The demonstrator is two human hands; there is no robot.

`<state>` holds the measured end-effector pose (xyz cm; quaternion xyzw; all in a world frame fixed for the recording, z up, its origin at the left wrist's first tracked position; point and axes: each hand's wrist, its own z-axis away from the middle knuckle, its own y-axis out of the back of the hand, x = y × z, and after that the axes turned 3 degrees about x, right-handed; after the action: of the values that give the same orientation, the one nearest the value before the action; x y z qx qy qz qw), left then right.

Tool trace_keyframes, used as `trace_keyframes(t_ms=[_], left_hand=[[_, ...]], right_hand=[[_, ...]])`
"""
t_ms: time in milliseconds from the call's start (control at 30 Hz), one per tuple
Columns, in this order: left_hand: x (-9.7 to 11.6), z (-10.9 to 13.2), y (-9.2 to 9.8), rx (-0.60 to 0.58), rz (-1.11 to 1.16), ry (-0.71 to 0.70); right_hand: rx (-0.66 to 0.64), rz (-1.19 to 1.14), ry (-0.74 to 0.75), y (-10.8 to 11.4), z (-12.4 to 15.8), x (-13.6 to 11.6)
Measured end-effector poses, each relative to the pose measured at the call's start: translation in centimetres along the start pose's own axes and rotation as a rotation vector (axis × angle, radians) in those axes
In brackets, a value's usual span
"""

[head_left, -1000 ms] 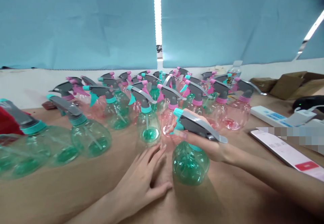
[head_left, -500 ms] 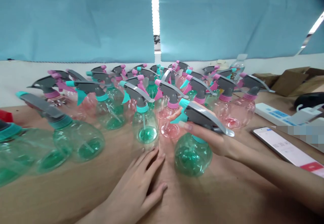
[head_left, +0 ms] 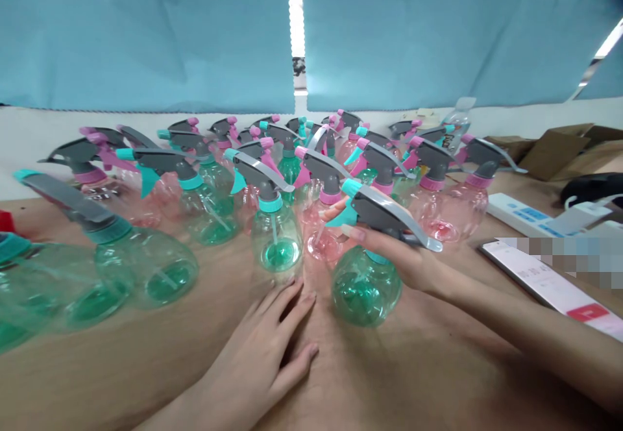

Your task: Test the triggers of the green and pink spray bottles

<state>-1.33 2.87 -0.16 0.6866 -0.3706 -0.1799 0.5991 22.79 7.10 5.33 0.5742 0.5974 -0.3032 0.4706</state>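
Your right hand [head_left: 406, 259] is closed round the neck of a green spray bottle [head_left: 366, 293], thumb along the near side and fingers behind the turquoise trigger [head_left: 344, 215]. The bottle's long axis runs close to upright, the neck leaning a little toward your right wrist; whether its base touches the counter [head_left: 146, 372] you cannot tell from here. Its grey spray head [head_left: 384, 215] lies crosswise over the grip, nozzle pointing forward and left, the lever's tail reaching back above your wrist.

Your left hand [head_left: 265, 337] holds nothing: it lies palm down on the counter, fingers slightly spread and thumb set well out. The held bottle sits to the right of it and a little farther forward, with a gap between, so your right hand is the nearer one.

Just ahead of your left fingertips stands another green bottle [head_left: 276, 244]; a pink bottle [head_left: 324, 239] stands beside it, forward of your grip. Farther left of your left hand is a larger-looking green bottle [head_left: 148, 269]. Beyond your right forearm lie a phone [head_left: 545, 278] and a power strip [head_left: 516, 215].
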Motion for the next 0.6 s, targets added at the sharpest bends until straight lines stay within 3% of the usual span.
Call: trace_keyframes(t_ms=[600], left_hand=[[-0.16,-0.03,-0.07,0.004,-0.016,0.002]], right_hand=[[-0.004,0.053,0.035,0.22,-0.05,-0.15]])
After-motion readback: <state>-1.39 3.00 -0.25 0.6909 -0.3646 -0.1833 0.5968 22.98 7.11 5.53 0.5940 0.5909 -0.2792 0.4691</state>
